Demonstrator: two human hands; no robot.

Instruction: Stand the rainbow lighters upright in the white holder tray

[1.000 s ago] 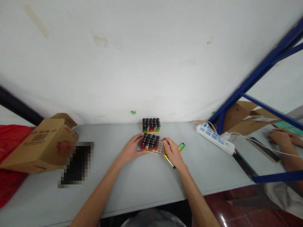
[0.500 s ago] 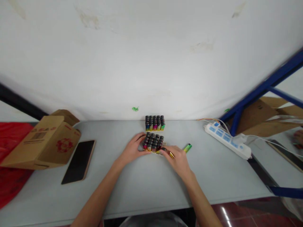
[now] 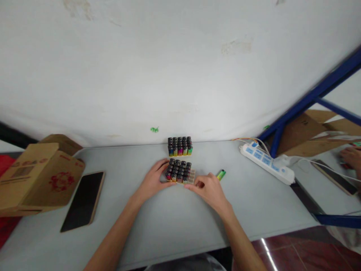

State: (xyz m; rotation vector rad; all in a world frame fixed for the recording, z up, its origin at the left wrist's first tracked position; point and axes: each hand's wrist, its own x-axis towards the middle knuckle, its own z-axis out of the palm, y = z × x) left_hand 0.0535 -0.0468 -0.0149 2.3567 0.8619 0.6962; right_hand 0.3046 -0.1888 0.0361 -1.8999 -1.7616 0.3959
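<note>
Several black-topped lighters (image 3: 179, 171) stand in rows in a pale tray (image 3: 192, 176), whose right end shows bare slots. My left hand (image 3: 153, 178) grips the left side of this group, thumb along the front edge. At the tray's front right corner is my right hand (image 3: 207, 188), its fingers curled round a lighter that is mostly hidden, the thumb near the front row. Behind stands a second block of lighters (image 3: 180, 146) with coloured bodies. A green lighter (image 3: 221, 174) lies just beyond my right hand.
On the left are a cardboard box (image 3: 36, 177), a red bag (image 3: 8, 226) and a dark phone (image 3: 84, 201). A white power strip (image 3: 266, 162) with cables lies right, beside a blue frame (image 3: 299, 99). Another person's hand (image 3: 351, 156) shows at the far right.
The camera view has shifted slightly. A lighter now stands at the front right of the rows, and the gold-coloured lighter in my right hand is now mostly hidden by its fingers.
</note>
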